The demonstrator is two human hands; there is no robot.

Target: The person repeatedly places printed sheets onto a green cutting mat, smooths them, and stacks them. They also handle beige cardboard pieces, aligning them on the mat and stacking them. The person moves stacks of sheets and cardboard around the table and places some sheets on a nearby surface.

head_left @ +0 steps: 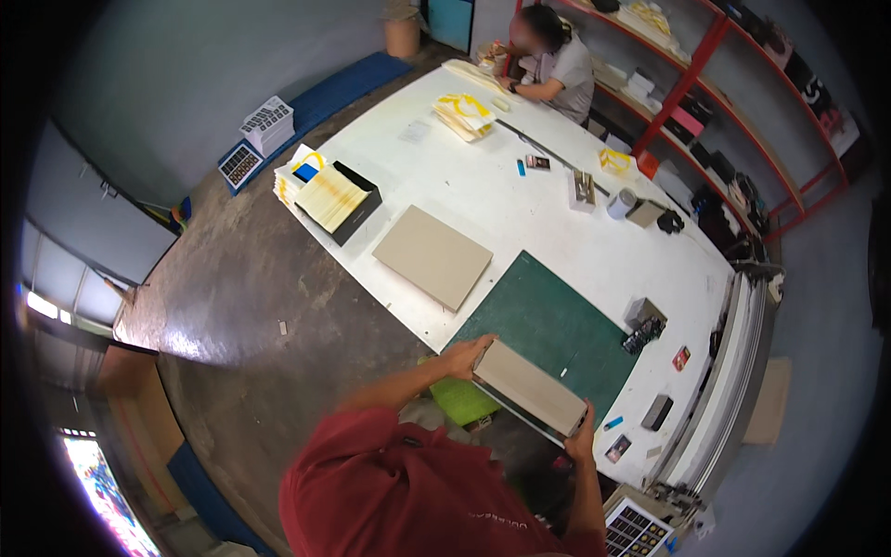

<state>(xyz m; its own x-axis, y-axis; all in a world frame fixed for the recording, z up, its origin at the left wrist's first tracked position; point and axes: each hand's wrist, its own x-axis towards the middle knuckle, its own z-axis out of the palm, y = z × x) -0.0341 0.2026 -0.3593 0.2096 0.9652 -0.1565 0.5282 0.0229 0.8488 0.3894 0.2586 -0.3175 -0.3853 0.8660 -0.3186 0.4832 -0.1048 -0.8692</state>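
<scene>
Between my two hands is a long grey-beige slab (529,383), like cardboard, with a dark long side facing me. My left hand (467,357) is closed round its left end, and my right hand (581,438) grips the right end. The slab is held over the near edge of a green cutting mat (548,306); whether it touches the mat I cannot tell. Beyond my left hand, a larger flat stack of grey-beige board (433,255) lies on the white table (408,176).
A black box of cream-yellow sheets (336,200) stands at the table's left edge. Small boxes, a grey block (657,412) and a blue lighter (613,423) lie to the right. Another person (557,70) works at the far end. Red shelves (691,84) line the right side.
</scene>
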